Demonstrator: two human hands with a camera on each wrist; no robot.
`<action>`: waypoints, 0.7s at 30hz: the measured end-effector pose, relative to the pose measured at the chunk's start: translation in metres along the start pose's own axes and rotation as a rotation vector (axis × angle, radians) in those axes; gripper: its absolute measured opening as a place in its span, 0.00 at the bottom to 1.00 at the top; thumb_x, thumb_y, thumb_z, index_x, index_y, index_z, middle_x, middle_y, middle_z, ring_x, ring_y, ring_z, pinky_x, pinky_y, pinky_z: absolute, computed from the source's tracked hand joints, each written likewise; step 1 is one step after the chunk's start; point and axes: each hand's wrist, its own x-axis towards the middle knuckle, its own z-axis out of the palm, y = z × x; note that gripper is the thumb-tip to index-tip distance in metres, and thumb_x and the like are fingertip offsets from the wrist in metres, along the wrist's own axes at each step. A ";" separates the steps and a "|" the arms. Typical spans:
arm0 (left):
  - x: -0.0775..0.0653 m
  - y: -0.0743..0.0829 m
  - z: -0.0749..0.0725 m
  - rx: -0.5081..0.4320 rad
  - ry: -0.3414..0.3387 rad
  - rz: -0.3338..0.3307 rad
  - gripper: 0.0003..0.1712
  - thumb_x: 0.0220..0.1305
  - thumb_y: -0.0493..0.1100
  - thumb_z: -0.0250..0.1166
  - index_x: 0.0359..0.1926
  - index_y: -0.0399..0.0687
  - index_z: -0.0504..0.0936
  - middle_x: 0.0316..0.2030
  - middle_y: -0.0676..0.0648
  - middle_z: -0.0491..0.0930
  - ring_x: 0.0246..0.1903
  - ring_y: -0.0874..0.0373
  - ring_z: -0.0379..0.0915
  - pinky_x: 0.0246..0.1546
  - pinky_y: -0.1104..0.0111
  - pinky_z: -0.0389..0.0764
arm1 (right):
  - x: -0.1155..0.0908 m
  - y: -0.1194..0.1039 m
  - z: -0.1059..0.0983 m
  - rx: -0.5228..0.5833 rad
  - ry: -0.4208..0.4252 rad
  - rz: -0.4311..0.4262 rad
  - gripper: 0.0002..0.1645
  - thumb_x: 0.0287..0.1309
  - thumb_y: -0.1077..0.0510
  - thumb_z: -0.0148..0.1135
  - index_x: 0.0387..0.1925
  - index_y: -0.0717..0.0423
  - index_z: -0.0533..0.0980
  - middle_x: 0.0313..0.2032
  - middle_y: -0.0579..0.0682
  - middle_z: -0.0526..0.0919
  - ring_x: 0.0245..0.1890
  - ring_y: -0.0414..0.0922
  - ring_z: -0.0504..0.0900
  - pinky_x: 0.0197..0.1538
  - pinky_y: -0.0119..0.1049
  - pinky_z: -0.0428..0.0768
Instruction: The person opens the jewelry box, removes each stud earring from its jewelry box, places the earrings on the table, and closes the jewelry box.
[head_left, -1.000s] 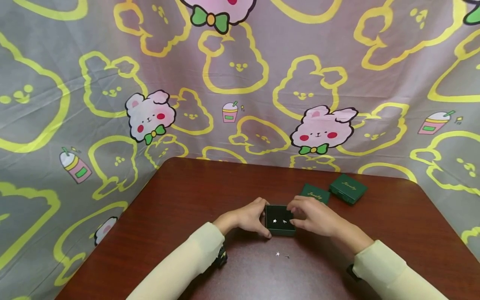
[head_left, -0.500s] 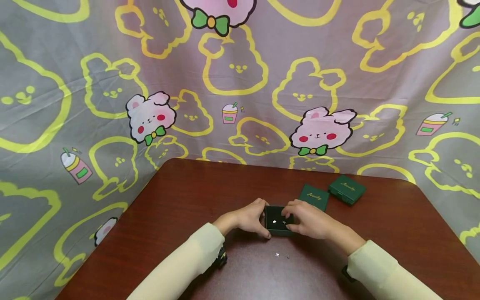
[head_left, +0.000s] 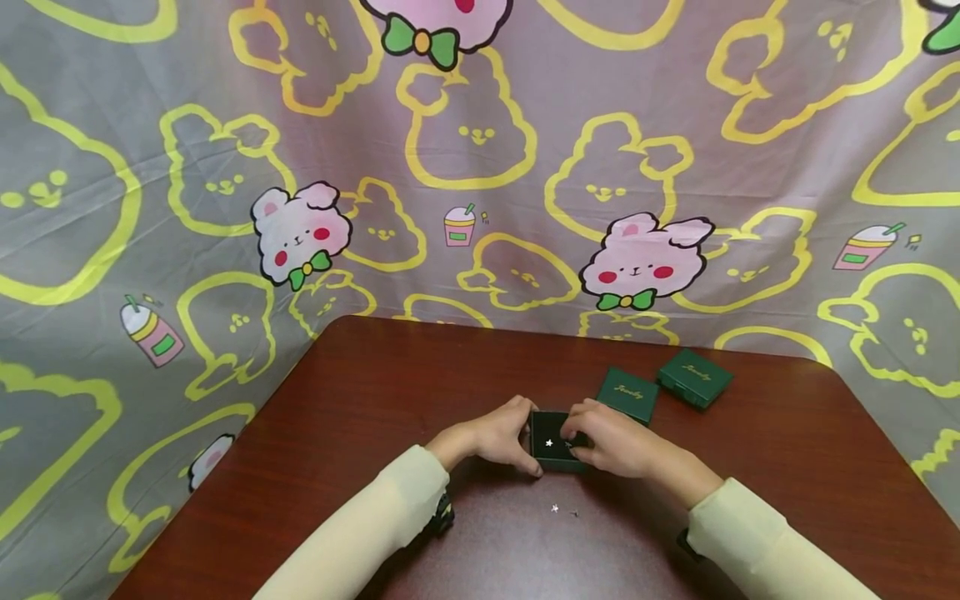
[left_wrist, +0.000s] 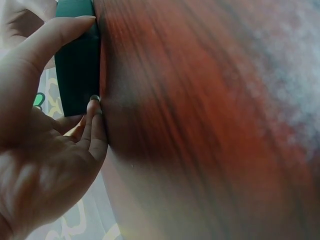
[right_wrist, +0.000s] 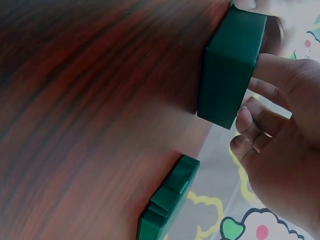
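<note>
A small green jewelry box (head_left: 558,464) stands lidless on the table, its inside dark. My left hand (head_left: 498,432) grips its left side, thumb at the near side and fingers round the far side; the left wrist view shows them against the green wall. Inside lies a silver star earring (head_left: 549,443) on the dark pad. A second star earring (head_left: 567,444), to its right, is partly hidden by my right hand (head_left: 618,442), whose thumb and index finger pinch it. In the right wrist view, those fingertips are hidden behind the box wall.
On the table in front of the box lie another silver star (head_left: 555,508) and a small thin silver piece (head_left: 575,513). Behind my right hand are a flat green lid (head_left: 628,395) lettered Jewelry and a closed green box (head_left: 696,379). A patterned cloth (head_left: 525,167) hangs behind the table.
My right hand has moved left from the box's right edge into it, its fingertips closing over the right star earring. My left hand and the box have stayed put.
</note>
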 end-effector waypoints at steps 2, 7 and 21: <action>0.000 0.000 0.000 -0.003 0.000 -0.003 0.43 0.44 0.47 0.85 0.56 0.39 0.70 0.44 0.50 0.67 0.42 0.63 0.66 0.47 0.74 0.70 | 0.000 0.000 0.000 0.000 -0.002 0.005 0.09 0.56 0.64 0.73 0.40 0.54 0.86 0.37 0.44 0.82 0.42 0.45 0.78 0.45 0.40 0.80; 0.000 0.000 0.001 -0.008 0.003 -0.011 0.43 0.44 0.47 0.85 0.56 0.40 0.70 0.44 0.50 0.67 0.42 0.63 0.66 0.48 0.74 0.70 | 0.000 -0.001 0.000 -0.011 -0.001 0.000 0.07 0.57 0.64 0.73 0.38 0.54 0.85 0.37 0.44 0.81 0.41 0.45 0.78 0.45 0.40 0.80; -0.001 -0.001 0.001 -0.013 0.002 -0.007 0.43 0.43 0.47 0.85 0.56 0.41 0.70 0.44 0.50 0.67 0.42 0.63 0.66 0.48 0.74 0.71 | 0.000 -0.002 0.002 -0.010 0.009 0.038 0.06 0.56 0.63 0.73 0.33 0.50 0.83 0.34 0.41 0.79 0.39 0.43 0.77 0.42 0.38 0.79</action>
